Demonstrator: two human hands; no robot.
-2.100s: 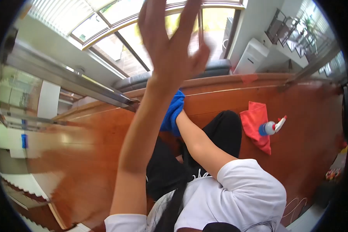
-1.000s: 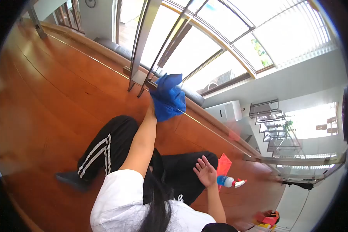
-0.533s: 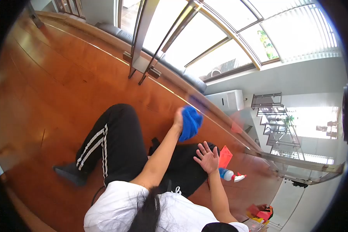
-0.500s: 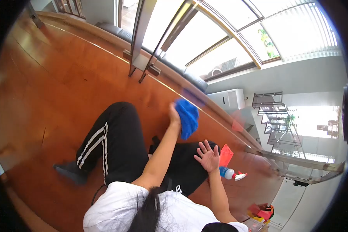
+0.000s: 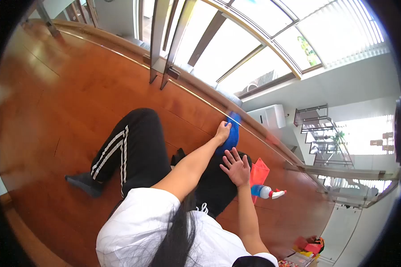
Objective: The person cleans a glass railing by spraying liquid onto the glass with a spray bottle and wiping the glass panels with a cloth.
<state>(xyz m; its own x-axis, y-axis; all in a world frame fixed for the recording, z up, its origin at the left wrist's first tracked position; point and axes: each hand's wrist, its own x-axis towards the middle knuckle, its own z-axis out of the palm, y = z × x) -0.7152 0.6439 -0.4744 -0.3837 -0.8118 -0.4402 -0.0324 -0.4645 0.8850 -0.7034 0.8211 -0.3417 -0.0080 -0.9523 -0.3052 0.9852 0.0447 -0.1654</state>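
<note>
My left hand [image 5: 223, 132] is closed around a bunched blue cloth [image 5: 230, 142], close to the thin metal strip [image 5: 199, 99] along the floor's edge. The cloth's upper end is blurred beside the strip. My right hand [image 5: 237, 170] is raised with its palm up and fingers spread, holding nothing, just below the cloth. To its right, a spray bottle [image 5: 264, 192] with blue liquid and a red-and-white nozzle lies on the floor. A red cloth [image 5: 259, 172] is beside the bottle, partly hidden by my arm and leg.
My bent legs in black striped trousers [image 5: 140, 138] rest on the wooden floor [image 5: 89, 107]. Metal posts [image 5: 171, 49] stand at the top. Another metal-framed panel [image 5: 347, 173] is at the right, and colourful items [image 5: 309, 244] lie at the lower right.
The blue cloth was in my right hand at first, then in my left, near a post. My left hand has since moved it right along the strip. My right hand remains open.
</note>
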